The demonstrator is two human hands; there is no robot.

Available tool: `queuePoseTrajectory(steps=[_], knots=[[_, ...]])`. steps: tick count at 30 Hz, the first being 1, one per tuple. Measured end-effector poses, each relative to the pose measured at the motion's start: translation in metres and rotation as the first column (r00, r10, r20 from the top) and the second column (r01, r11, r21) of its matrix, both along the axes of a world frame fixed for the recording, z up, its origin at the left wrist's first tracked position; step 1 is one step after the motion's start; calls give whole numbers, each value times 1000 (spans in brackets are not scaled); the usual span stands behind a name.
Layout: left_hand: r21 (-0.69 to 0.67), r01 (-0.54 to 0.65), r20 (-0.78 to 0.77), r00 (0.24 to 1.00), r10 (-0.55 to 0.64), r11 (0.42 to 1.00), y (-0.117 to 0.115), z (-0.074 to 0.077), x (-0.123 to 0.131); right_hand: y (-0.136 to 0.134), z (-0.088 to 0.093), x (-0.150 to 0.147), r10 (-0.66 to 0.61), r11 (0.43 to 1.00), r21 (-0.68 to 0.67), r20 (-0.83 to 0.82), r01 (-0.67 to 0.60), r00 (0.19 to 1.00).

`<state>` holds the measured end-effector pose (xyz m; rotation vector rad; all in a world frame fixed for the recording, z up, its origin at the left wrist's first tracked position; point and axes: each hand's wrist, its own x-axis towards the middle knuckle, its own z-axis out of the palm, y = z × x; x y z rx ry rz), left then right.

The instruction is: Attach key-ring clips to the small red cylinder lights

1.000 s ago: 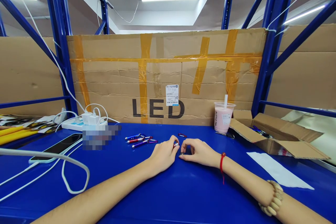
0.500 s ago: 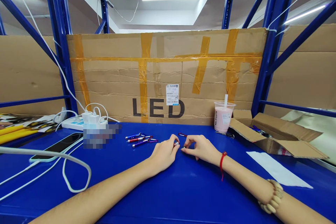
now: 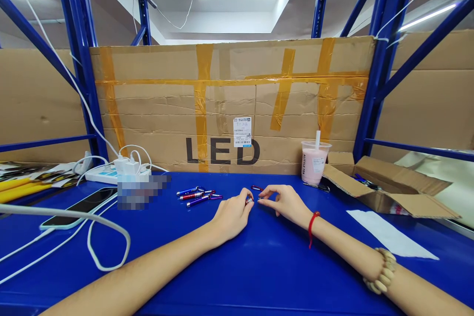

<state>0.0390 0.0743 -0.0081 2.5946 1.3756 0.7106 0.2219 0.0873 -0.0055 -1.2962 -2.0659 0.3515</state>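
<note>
My left hand (image 3: 230, 218) is closed around a small red tube with a silvery end (image 3: 249, 200), which looks like part of a keychain flashlight; the fingers hide most of it. Just to the right, my right hand (image 3: 283, 201) pinches thumb and forefinger together on something tiny and silvery, too small to name. A narrow gap separates the two hands. Behind my right fingertips lies a red clip (image 3: 256, 188) on the table. Left of my left hand rest several slim keychain flashlights, among them a blue one (image 3: 188, 191), a red one (image 3: 192, 196) and a purple one (image 3: 198, 201).
On the blue table (image 3: 259, 276), a phone (image 3: 79, 209) and white cables lie left, near a power strip (image 3: 99, 174). A pink drink cup (image 3: 314, 164), an open cardboard box (image 3: 418, 202) and white paper (image 3: 392, 233) are right. A large cardboard panel (image 3: 159, 108) stands behind.
My right hand has shifted very slightly up, its thumb and forefinger still pinched. My left hand keeps its hold on the red tube. The whole view has shifted a little.
</note>
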Motion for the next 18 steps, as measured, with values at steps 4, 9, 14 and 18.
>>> queuePoseTrajectory(steps=[4,9,14,18], knots=[[-4,5,1,1000,-5,1000,0,-1,0,-3,3,0,-32,999,0,18,32,999],[1,5,-2,1000,-5,1000,1,-2,0,-3,2,0,-70,997,21,25,70,997],[11,36,10,999,-36,999,0,-1,-1,-2,2,-3,20,1000,8,-205,-19,979],[45,78,45,996,-80,996,-2,1,0,-8,14,-7,56,998,22,-347,-51,936]])
